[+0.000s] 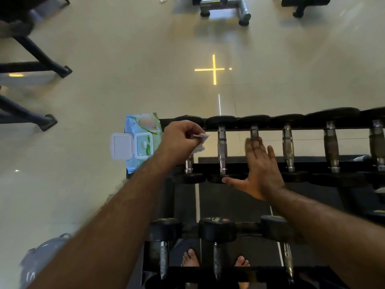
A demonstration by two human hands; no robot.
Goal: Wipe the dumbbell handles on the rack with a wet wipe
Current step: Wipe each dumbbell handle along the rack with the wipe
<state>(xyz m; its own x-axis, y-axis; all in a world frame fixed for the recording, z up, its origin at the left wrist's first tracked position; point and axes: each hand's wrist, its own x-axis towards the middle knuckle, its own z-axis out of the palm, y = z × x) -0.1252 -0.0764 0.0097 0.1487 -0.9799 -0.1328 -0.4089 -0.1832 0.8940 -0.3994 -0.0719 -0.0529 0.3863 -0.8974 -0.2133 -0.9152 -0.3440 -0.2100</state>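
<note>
L hand [180, 140] pinches a small white wipe [200, 140] btwn thumb and curled fingers, held over the leftmost handle [189, 164] on the top rack [308, 128]. Wipe hangs partly bunched, a corner sticking out to the right; prob. gripped that way so it can be wrapped round the bar. Can't tell if it touches the metal yet, since the hand hides that part of the handle.

R hand [258, 172] is wide, fingers straight and spread, thumb out to the left, holding nothing. It sits over the third handle [254, 132], fingertips near its far end; looks like a brace on the dumbbell or a reach for the next one, but contact isn't clear (motion blur at the tips).

Pack [140, 142] lies at the rack's left end, just beside the L hand, lid flipped open, so a fresh wipe is w/in easy reach. Second handle [222, 150] stands bare btwn the two hands. More handles run off to the right, and a lower row [216, 259] sits nearer the person's bare feet [190, 258].

Judgement: early in the job; wiping seems to start at the left end, most handles likely still to do.
</note>
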